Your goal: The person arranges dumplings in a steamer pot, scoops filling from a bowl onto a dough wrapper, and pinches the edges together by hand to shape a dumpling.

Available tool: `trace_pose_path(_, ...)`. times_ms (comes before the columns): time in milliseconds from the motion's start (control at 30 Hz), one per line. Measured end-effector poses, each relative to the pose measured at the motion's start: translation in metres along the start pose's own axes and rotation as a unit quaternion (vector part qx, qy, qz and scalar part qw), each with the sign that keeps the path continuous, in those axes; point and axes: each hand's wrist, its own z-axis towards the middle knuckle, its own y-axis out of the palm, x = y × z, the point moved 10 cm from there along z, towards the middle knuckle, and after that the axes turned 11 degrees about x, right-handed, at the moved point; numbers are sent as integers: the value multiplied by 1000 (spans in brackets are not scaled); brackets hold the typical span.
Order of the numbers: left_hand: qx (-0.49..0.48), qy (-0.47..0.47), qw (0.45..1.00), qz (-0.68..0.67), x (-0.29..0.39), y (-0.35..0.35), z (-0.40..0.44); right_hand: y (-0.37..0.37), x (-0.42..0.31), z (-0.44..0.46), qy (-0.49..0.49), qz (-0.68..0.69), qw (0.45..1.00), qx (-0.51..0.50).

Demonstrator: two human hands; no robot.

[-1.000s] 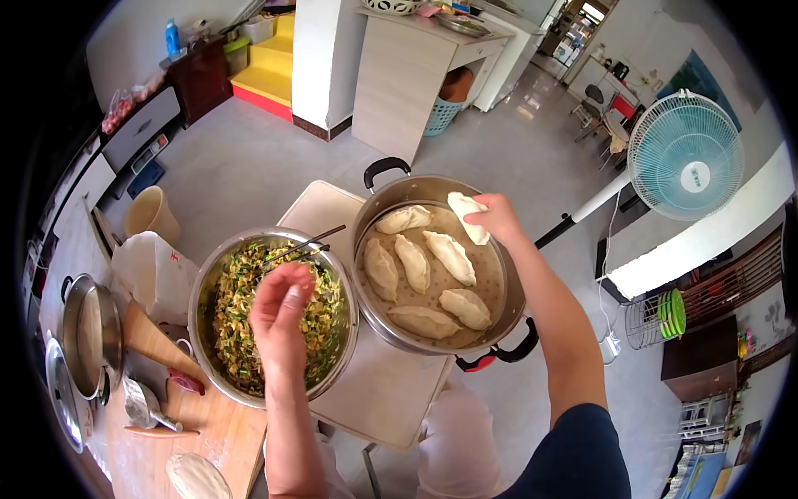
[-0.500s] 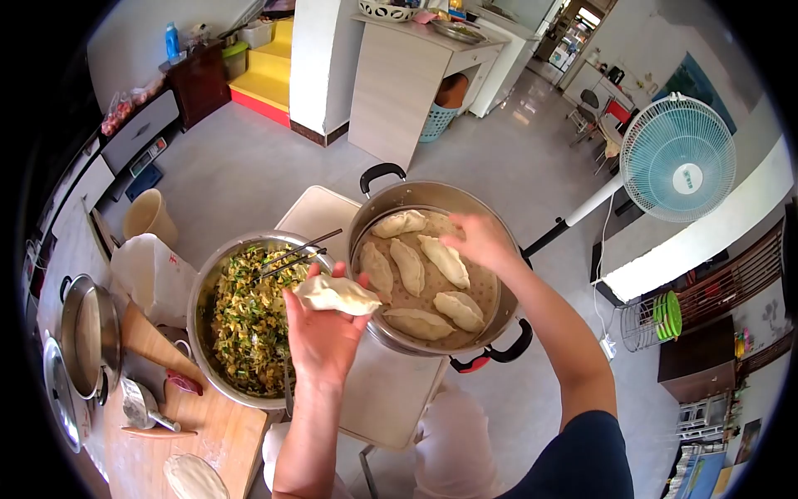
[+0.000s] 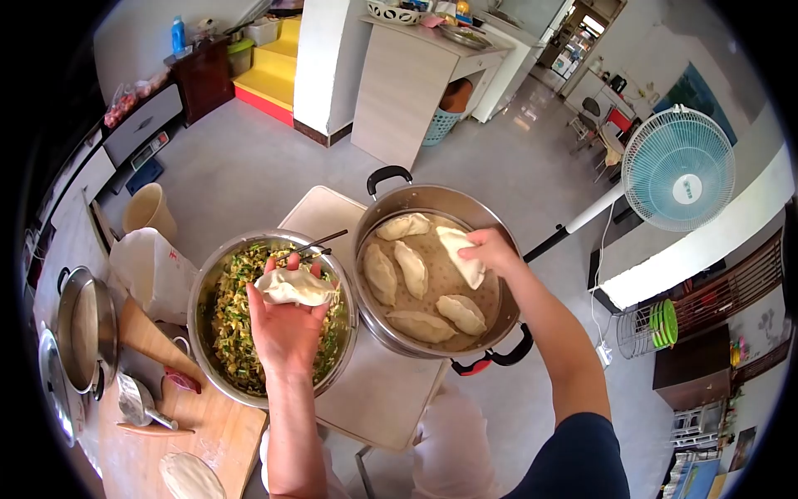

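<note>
My left hand (image 3: 285, 337), palm up with fingers curled, cradles a plump pleated dumpling (image 3: 293, 287) above the metal bowl (image 3: 197, 333) of chopped green-and-yellow filling (image 3: 237, 349). Dark chopsticks (image 3: 322, 240) stick out over that bowl's rim. In the steamer pot (image 3: 416, 196) to the right, my right hand (image 3: 492, 252) pinches the upper side of another dumpling (image 3: 459, 256), which is tilted up. Several more dumplings, such as the one at the middle (image 3: 411, 269), lie apart around it on the perforated steamer base.
Bowl and pot stand on a small pale table (image 3: 366, 407). At left, a wooden board (image 3: 195, 441) bears a rolled dough wrapper (image 3: 191, 476) and a metal scoop (image 3: 137, 399). A second pan (image 3: 87, 333) is beyond it. A standing fan (image 3: 677, 170) is at right.
My left hand has moved left with its dumpling, from between the containers to over the filling. My right hand has closed on a dumpling in the pot and shifted it right.
</note>
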Motion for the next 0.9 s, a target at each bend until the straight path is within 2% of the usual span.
trace_pose_path(67, 13, 9, 1000, 2, 5, -2, 0, -19, -1, 15, -12, 16, 999, 47)
trace_pose_path(100, 16, 12, 1000, 4, 6, -2, 0, -23, -14, 19, -48, -42, 996, 65)
trace_pose_path(133, 17, 15, 1000, 5, 7, -3, 1, -24, -25, 18, -101, -160, 977, 101)
trace_pose_path(200, 3, 11, 1000, 1, 8, -3, 2, -16, -50, 13, -202, -385, 885, 167)
trace_pose_path(233, -4, 10, 1000, -2, 9, -3, 3, -9, -36, 21, -152, -385, 899, 143)
trace_pose_path(333, -5, 13, 1000, 0, 12, -3, 3, 6, -56, 2, -201, -454, 852, 169)
trace_pose_path(467, -4, 6, 1000, 2, 7, -2, 2, 17, -55, 6, -181, -505, 829, 159)
trace_pose_path(567, -9, 0, 1000, 9, 5, -1, 0, 12, -51, 16, -162, -506, 829, 174)
trace_pose_path(667, -17, -7, 1000, 25, -3, 5, -3, 12, -68, -1, -195, -482, 836, 177)
trace_pose_path(767, -24, -35, 997, 65, -27, 16, -9, 8, -124, -40, -311, -469, 782, 269)
trace_pose_path(800, -25, -47, 996, 76, -38, 19, -13, 17, -134, -50, -305, -343, 866, 197)
trace_pose_path(833, -25, -70, 994, 74, -50, 18, -16, 35, -144, -68, -289, -206, 928, 116)
trace_pose_path(867, -25, -93, 993, 72, -62, 17, -19, 54, -154, -87, -264, -63, 962, 31)
trace_pose_path(900, -16, -102, 991, 85, -71, 18, -22, 75, -163, -108, -265, -30, 963, -36)
